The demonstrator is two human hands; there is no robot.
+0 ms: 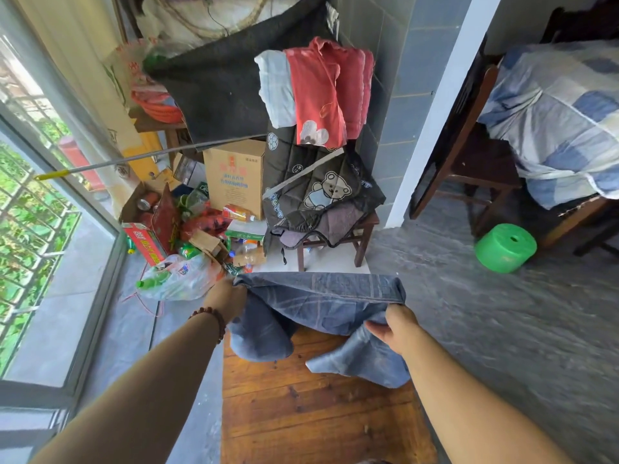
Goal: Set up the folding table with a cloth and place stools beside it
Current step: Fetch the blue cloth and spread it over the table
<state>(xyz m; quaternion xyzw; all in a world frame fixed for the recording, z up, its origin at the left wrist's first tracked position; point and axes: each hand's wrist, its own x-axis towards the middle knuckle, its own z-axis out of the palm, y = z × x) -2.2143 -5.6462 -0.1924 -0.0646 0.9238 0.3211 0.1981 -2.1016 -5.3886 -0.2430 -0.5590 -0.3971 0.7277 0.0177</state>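
A blue checked cloth (pixel 315 306) hangs bunched over the far end of a wooden folding table (pixel 311 406) right below me. My left hand (pixel 226 298) grips the cloth's far left corner. My right hand (pixel 397 324) pinches its right edge, and a loose flap droops onto the tabletop between my arms. A green plastic stool (pixel 505 247) stands on the floor to the right, beside the bed. A dark wooden stool (pixel 335 239) beyond the table is piled with quilted covers.
Boxes, bottles and bags (pixel 187 236) litter the floor at the far left, next to the window (pixel 50 249). A grey pole (pixel 134 159) sticks out over them. A wooden chair (pixel 469 169) and a bed (pixel 562 122) fill the right side.
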